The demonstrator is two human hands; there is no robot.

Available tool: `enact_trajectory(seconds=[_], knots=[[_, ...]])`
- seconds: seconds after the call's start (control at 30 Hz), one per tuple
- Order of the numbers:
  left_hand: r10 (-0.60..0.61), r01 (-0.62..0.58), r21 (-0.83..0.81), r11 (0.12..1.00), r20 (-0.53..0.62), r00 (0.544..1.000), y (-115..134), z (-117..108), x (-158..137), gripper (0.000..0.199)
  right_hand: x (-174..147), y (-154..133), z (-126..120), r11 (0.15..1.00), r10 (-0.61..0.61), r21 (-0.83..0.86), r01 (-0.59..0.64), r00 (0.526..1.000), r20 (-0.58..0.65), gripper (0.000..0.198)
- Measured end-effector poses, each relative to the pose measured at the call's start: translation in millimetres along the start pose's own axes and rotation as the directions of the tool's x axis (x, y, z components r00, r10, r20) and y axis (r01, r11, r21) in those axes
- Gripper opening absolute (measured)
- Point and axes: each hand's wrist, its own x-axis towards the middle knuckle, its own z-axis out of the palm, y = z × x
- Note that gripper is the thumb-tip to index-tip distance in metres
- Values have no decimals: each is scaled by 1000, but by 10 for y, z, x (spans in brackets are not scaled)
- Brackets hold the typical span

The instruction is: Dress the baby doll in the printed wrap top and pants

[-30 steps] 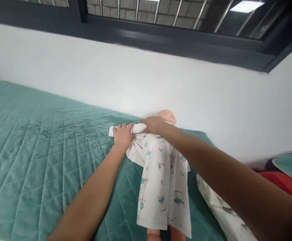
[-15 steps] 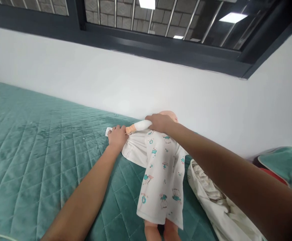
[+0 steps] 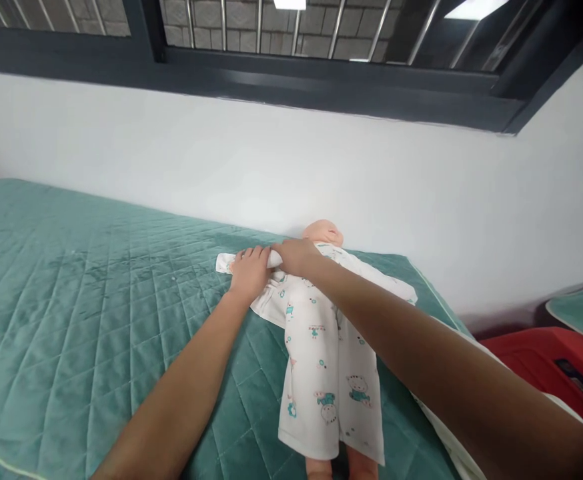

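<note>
Head view: both hands on the doll's white sleeve

Dressed in printed clothes (image 3: 314, 373), the doll (image 3: 316, 333) lies on the green quilted bed (image 3: 116, 320), its head (image 3: 323, 232) near the wall (image 3: 211, 153). The left hand (image 3: 251, 269) is wrapped around the white sleeve (image 3: 275, 259), whose end pokes out beyond it. The right hand (image 3: 295, 256) grips the sleeve nearer the body, fingers partly hidden. Red item (image 3: 546, 363) at right.

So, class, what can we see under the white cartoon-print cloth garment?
Pale-pink doll legs show below the garment; green quilted bedding lies beneath. The doll's torso is covered and cannot be seen.
</note>
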Motion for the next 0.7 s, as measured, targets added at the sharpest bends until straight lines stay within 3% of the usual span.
enact_trajectory(seconds=[0.13,0.23,0.33,0.4,0.47,0.57,0.63,0.7], knots=[[-40,40,57,998,11,999,11,-13,-22,47,-209,191,-27,997,-23,69,27,998,-53,43],[-53,52,75,996,11,999,32,-16,-31,50,-517,422,27,968,41,249,8,981,-188,42],[-63,62,83,995,14,998,48,10,-30,50,-863,638,245,808,263,589,6,891,-370,37],[-67,66,89,994,15,998,52,34,-29,49,-1052,760,461,672,439,740,8,801,-407,38],[-73,72,96,993,10,997,54,50,-30,49,-1173,863,681,607,553,794,-23,730,-402,40],[-86,86,103,991,-5,996,67,47,-39,50,-1234,974,906,680,563,720,-139,729,-391,44],[-72,74,101,992,-21,997,87,31,-55,52,-1233,1016,957,743,551,624,-240,749,-368,46],[-29,33,86,996,-40,999,120,13,-83,55,-1231,1041,956,753,581,562,-343,747,-322,46]])
